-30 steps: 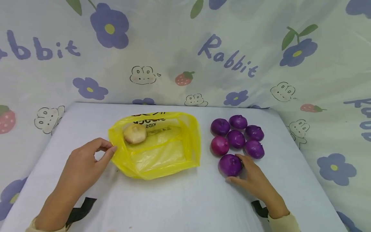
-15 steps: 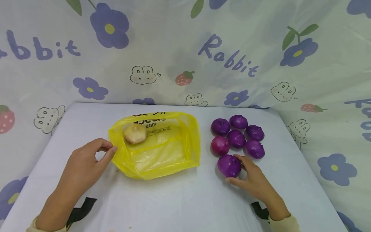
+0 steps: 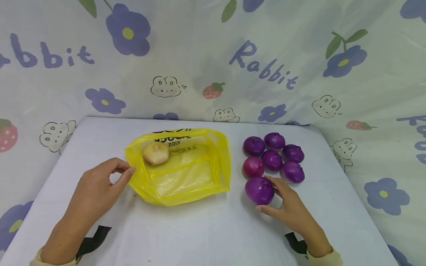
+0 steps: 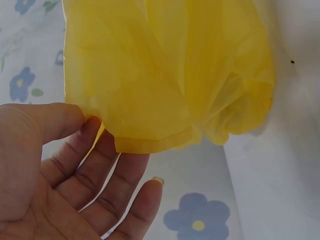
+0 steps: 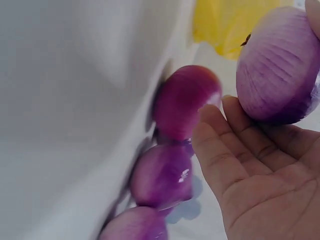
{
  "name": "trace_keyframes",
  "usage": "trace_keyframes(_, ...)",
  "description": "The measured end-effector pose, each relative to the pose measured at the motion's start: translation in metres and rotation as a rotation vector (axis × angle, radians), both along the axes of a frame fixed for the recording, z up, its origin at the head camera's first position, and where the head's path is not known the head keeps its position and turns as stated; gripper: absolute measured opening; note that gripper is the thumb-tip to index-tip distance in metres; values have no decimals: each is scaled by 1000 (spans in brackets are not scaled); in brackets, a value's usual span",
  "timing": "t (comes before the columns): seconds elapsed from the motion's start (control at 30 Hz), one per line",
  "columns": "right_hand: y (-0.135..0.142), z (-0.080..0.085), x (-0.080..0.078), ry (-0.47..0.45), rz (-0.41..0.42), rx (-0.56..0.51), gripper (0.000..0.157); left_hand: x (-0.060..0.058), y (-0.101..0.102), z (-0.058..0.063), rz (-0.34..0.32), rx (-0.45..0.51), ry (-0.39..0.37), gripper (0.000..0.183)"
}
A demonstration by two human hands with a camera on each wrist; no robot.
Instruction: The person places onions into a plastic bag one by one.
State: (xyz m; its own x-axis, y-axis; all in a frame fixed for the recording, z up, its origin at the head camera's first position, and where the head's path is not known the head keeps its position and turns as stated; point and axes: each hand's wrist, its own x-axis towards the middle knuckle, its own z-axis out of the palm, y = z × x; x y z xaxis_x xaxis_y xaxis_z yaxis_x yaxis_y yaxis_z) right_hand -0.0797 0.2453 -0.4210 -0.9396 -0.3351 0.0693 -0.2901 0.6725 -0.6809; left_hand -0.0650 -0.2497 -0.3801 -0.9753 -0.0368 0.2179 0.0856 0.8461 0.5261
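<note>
My left hand (image 3: 100,188) pinches the left rim of a yellow plastic bag (image 4: 150,75) between thumb and fingertips. The bag lies with its mouth spread wide, and a pale, flattish round onion-like vegetable (image 3: 156,153) sits inside at the left. At the right, my right hand (image 3: 288,201) holds a purple onion (image 3: 259,190) between thumb and fingers. In the right wrist view this onion (image 5: 280,67) shows its streaked side, with a thumb tip at the frame's edge. Behind it, several more purple onions (image 3: 271,160) and a redder onion (image 3: 253,167) stand in a cluster.
A white cloth-covered table (image 3: 199,232) carries everything. Behind it hangs a printed curtain (image 3: 199,55) with flowers and rabbits. Black straps (image 3: 94,240) are around both wrists. Bare tabletop lies between the bag and the onion cluster.
My right hand has shifted slightly left with the purple onion, which looks a bit larger and more tilted now. The left hand and bag stay where they were.
</note>
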Motion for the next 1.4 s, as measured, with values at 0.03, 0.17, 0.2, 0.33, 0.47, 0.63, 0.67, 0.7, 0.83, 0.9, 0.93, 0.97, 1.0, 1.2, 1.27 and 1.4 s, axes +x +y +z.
trace_keyframes(0.03,-1,1,0,8,8,-5,90,1,0,0,3,2,-9,15)
trace_keyframes(0.17,-8,9,1,23,30,-9,90,2,1,0,6,10,-34,15)
trace_keyframes(0.2,-10,12,0,28,36,-9,91,2,1,0,5,13,-33,15)
trace_keyframes(0.33,-20,22,-3,63,67,3,95,2,0,2,-3,17,1,13)
trace_keyframes(0.47,-29,30,-7,94,96,16,96,0,0,4,-9,11,10,13)
trace_keyframes(0.63,-35,36,-10,114,118,3,96,0,1,6,-14,9,-1,15)
trace_keyframes(0.67,-36,37,-10,115,122,-3,95,0,2,6,-14,8,-5,15)
trace_keyframes(0.7,-37,38,-11,118,127,-8,95,0,2,6,-14,8,-9,15)
trace_keyframes(0.83,-43,43,-14,127,145,-23,96,1,3,6,-8,4,-28,17)
trace_keyframes(0.9,-46,46,-15,137,155,-20,97,2,3,5,-4,4,-41,18)
trace_keyframes(0.93,-48,47,-16,144,159,-13,97,2,3,5,-2,4,-45,18)
trace_keyframes(0.97,-50,49,-18,150,164,-8,97,3,3,5,0,4,-50,18)
trace_keyframes(1.0,-51,52,-19,157,169,-1,97,3,3,5,1,5,-54,18)
trace_keyframes(1.2,-59,64,-26,177,180,30,96,2,5,5,-26,6,-30,15)
trace_keyframes(1.27,-62,68,-27,175,186,24,95,2,5,6,-33,6,-18,15)
trace_keyframes(1.4,-71,74,-31,156,206,-8,93,4,5,6,-16,3,-27,18)
